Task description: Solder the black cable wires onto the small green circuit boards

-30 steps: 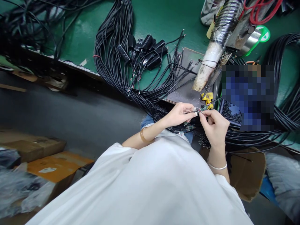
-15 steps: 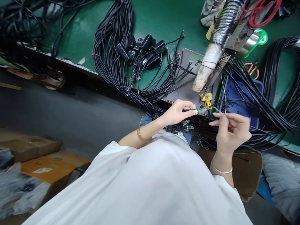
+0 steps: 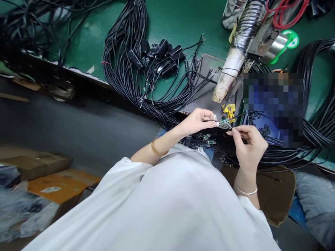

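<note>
My left hand [image 3: 196, 122], white coverings on its fingertips, pinches a small green circuit board [image 3: 224, 122] at its left end. A black cable [image 3: 246, 114] runs from the board's right side. Just right of the board, my right hand [image 3: 247, 141] is closed in a pinch at a thin pale wire [image 3: 229, 126] by the board's lower edge. Behind the board sits a yellow clip [image 3: 229, 111], below a metal-armed fixture [image 3: 237, 83]. More small green boards [image 3: 208, 139] on cables lie below my left hand, near my lap.
A thick bundle of black cables [image 3: 117, 59] with black housings [image 3: 162, 52] covers the bench's left part. A foil-wrapped duct [image 3: 232, 59] slants down over a dark plate [image 3: 201, 94]. On the right are a blue tray [image 3: 264, 127] and more cables [image 3: 318, 132]. Cardboard boxes [image 3: 60, 184] stand lower left.
My right hand has moved left, closer to the circuit board, and its thumb and forefinger have come together. The left hand keeps its pinch on the board. The view has shifted slightly.
</note>
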A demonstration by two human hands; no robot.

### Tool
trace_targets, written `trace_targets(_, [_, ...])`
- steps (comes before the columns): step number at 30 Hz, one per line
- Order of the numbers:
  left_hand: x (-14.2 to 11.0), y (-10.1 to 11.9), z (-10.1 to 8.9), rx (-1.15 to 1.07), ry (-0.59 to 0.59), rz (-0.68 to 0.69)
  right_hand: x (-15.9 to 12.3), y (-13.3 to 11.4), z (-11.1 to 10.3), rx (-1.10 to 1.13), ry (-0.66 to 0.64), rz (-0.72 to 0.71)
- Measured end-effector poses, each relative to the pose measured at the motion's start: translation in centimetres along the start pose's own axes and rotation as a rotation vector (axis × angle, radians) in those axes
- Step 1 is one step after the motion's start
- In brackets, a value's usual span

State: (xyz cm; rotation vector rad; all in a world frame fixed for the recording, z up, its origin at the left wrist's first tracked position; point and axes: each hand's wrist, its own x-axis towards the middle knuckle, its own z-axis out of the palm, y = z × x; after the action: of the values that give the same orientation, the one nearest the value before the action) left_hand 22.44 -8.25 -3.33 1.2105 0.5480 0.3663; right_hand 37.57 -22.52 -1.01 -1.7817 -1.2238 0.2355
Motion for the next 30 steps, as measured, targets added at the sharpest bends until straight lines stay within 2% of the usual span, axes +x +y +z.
trace_targets(2, [0.1,0.0,0.0,-0.007,-0.005,-0.005,0.1,0.4,0.5,0.008,0.030,-0.066])
trace_targets(6, [0.4,0.0,0.0,-0.007,-0.027,-0.004,1.0,1.8,1.8,0.025,-0.077,-0.172])
trace_targets(11, [1.1,-0.6,0.4,0.219,0.165,0.139,1.8,2.8,2.4,-0.189,-0.102,-0.422])
trace_targets(13, [1.3,-0.6,0.5,0.300,0.200,0.183,1.9,2.9,2.2,-0.248,-0.132,-0.475])
trace_targets(19, [1.9,0.0,0.4,0.341,0.183,0.203,2.6,2.6,1.8,-0.176,-0.135,-0.418])
trace_targets(23, [2.2,0.2,0.5,0.339,0.222,0.199,2.9,2.5,1.9,-0.146,-0.123,-0.375])
trace_targets(30, [2.2,0.4,0.8,0.271,0.251,0.257,3.5,2.2,1.9,-0.104,-0.095,-0.381])
